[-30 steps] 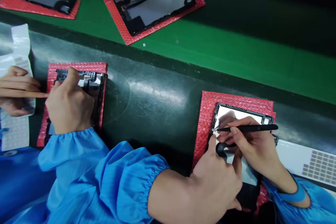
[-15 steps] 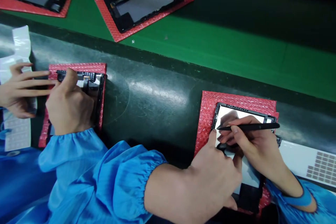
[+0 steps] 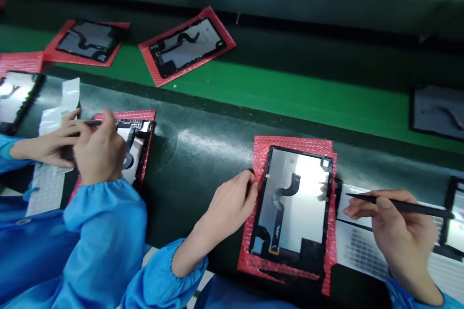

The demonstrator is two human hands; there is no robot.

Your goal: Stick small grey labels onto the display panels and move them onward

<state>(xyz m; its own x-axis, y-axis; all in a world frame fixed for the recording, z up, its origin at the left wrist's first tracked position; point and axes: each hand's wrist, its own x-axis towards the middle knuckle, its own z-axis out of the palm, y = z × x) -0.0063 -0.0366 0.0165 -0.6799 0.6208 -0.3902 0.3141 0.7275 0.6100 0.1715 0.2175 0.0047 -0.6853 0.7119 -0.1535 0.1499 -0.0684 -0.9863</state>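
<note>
A tablet screen assembly lies on a red bubble-wrap bag, its bare silvery back up and a black flex cable curving over it. At the bag's left edge is my left hand, thumb and fingers closed on the bubble wrap. To the right of the screen, my right hand grips a slim black pointed tool like a pen, its tip pointing left and clear of the screen. Under that hand lies a white sheet of small grey stickers.
On my left, a co-worker's hands work over another screen on red wrap. More wrapped screens lie on the green belt beyond the bench edge. A dark screen is at far right.
My view has tilted up and shifted. Both my hands have left the screen's surface: the left to the wrap's edge, the right off to the right with the tool. The screen's back is uncovered.
</note>
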